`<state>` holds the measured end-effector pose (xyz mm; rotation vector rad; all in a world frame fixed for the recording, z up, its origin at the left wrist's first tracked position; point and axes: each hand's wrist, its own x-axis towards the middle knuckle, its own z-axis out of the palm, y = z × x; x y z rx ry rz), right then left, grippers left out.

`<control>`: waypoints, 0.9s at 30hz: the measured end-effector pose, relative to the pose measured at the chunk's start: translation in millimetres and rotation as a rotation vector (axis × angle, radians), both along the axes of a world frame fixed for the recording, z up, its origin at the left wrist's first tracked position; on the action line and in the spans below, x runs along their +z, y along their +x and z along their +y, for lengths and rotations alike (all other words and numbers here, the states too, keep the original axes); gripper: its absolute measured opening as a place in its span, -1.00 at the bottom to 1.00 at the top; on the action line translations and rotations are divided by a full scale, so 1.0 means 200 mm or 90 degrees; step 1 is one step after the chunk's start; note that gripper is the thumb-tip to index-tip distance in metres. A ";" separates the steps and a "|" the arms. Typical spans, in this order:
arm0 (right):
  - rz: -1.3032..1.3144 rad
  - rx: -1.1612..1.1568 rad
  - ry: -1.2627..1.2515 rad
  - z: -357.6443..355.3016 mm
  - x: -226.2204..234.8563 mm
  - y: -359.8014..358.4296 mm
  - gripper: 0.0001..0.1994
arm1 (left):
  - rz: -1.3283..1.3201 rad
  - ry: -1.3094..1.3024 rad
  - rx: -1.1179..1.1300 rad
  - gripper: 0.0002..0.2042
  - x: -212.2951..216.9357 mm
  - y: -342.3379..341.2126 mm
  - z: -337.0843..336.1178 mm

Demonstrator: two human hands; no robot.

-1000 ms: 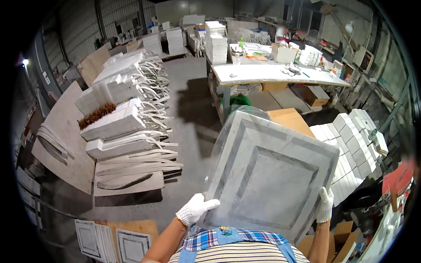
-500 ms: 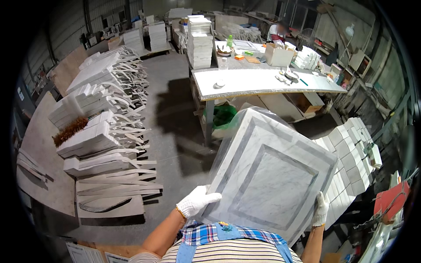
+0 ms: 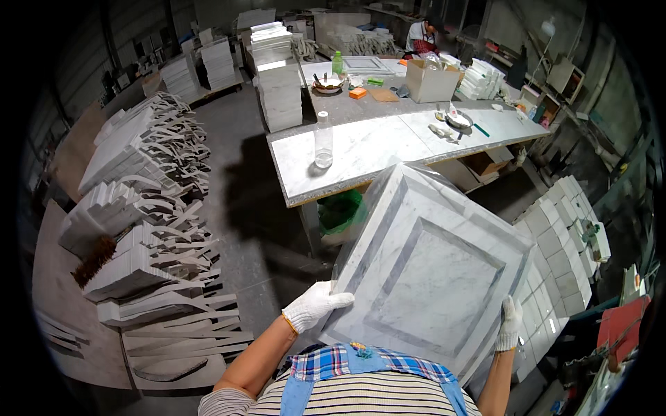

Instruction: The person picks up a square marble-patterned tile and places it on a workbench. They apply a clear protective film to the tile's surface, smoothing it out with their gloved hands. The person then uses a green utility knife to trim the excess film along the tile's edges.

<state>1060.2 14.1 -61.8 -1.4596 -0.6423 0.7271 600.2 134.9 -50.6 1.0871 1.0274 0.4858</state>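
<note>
Between my two gloved hands I carry a square marble panel [image 3: 438, 281], white with grey inlaid bands forming nested frames. Clear plastic film shows along its upper edges. The panel is tilted, its lower corner close to my apron. My left hand [image 3: 313, 305], in a white knit glove, grips the left edge with the thumb on the face. At the right edge, my right hand [image 3: 510, 323] holds on in the same kind of glove; the fingers of both hands are partly hidden behind the slab.
Ahead stands a marble-topped workbench [image 3: 361, 142] with a clear bottle [image 3: 323, 141], a cardboard box [image 3: 431, 81] and a tile stack [image 3: 279, 93]. Stone pieces and curved strips [image 3: 173, 208] lie left. White blocks [image 3: 555, 229] stand right. A person [image 3: 423, 38] works beyond the bench.
The workbench appears larger and nearer, and the bottle on it shows more fully. The marble panel stays in both my hands at nearly the same tilt.
</note>
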 end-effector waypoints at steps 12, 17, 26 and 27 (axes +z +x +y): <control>0.005 0.154 -0.035 1.13 -0.16 0.27 -0.79 | 0.012 -0.004 0.116 -0.63 0.00 0.11 0.72; -0.022 0.164 -0.056 1.54 -0.22 0.26 -0.75 | 0.017 -0.052 0.131 -0.62 -0.04 0.09 1.08; -0.028 0.111 -0.088 2.01 -0.25 0.21 -0.71 | 0.011 -0.056 0.084 -0.61 -0.08 0.07 1.74; -0.041 0.115 -0.101 2.05 -0.28 0.23 -0.70 | 0.009 -0.076 0.077 -0.61 -0.12 0.06 1.79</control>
